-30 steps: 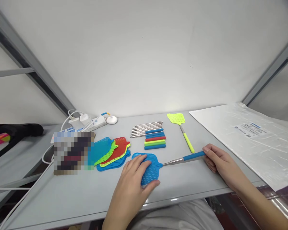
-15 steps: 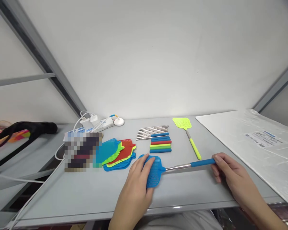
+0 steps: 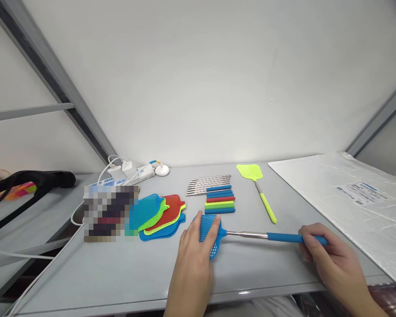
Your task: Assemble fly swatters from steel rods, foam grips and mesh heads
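A blue fly swatter lies crosswise near the table's front, with a perforated head [image 3: 208, 226], a metal telescopic shaft [image 3: 247, 234] and a blue grip [image 3: 284, 237]. My left hand [image 3: 194, 255] covers much of the head and holds it, two fingers laid across it; its thumb is hidden. My right hand [image 3: 330, 251] is closed around the grip near its end, and the tip pokes out past the thumb. Behind the swatter are several coloured grips [image 3: 219, 205] in a row, next to a bundle of metal rods [image 3: 207, 182].
Loose swatter heads [image 3: 166, 211] overlap at left beside a blurred-out object [image 3: 110, 213]. A yellow-green fly swatter [image 3: 267, 207] lies farther back. White wrapped sheeting [image 3: 317, 176] covers the right side. A power strip [image 3: 141, 175] with cables stands at back left.
My right hand has moved right and slightly toward me along with the grip. More of the blue grip and a slightly longer stretch of metal shaft show. My left fingers have shifted over the head.
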